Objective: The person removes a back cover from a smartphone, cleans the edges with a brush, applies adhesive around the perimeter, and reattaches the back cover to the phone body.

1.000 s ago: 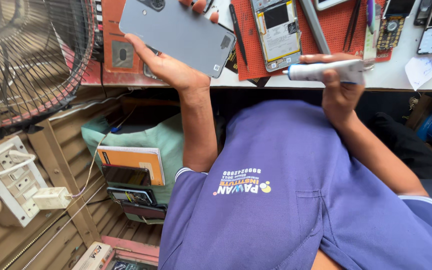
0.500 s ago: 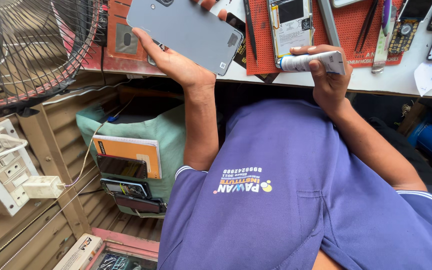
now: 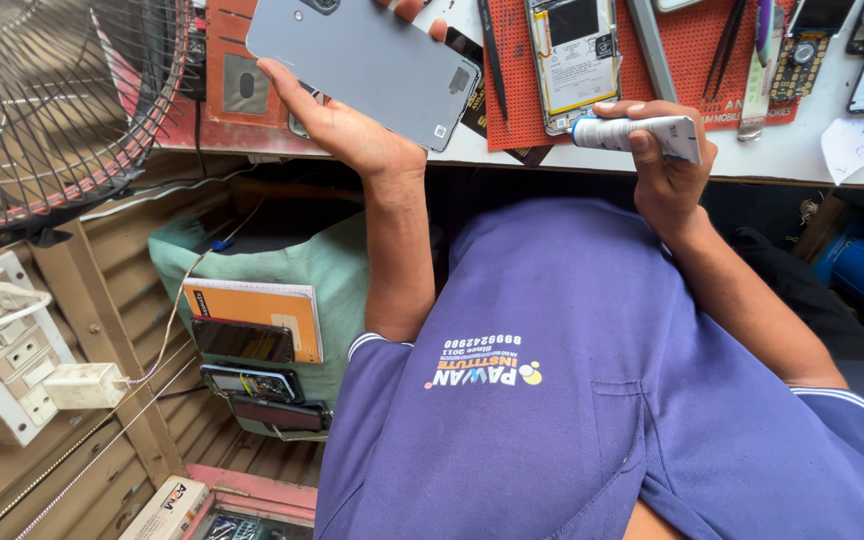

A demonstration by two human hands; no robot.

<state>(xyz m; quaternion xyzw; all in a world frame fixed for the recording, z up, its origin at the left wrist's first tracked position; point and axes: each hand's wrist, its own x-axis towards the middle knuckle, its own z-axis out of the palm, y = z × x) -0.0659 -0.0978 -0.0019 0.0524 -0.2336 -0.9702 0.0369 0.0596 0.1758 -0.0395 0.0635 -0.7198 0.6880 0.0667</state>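
Observation:
My left hand (image 3: 352, 125) holds a grey phone back panel (image 3: 372, 60) by its lower edge, raised over the front of the white workbench (image 3: 802, 160). My right hand (image 3: 667, 170) is closed around a small white tube (image 3: 622, 133), with its blue-ringed tip pointing left toward the panel. Just behind the tube an opened phone (image 3: 572, 60) lies on a red perforated mat (image 3: 712, 80), its insides showing. My purple shirt fills the lower part of the view.
Tweezers (image 3: 492, 50), small tools and phone parts lie on the mat and bench. A wire-guard fan (image 3: 52, 100) stands at left. Below it are a wall socket board (image 3: 2, 350), a green bag (image 3: 182, 260) with an orange notebook (image 3: 252, 310) and several phones (image 3: 252, 385).
Both hands keep their hold. The tube has drifted slightly left toward the panel, and the view has shifted a little.

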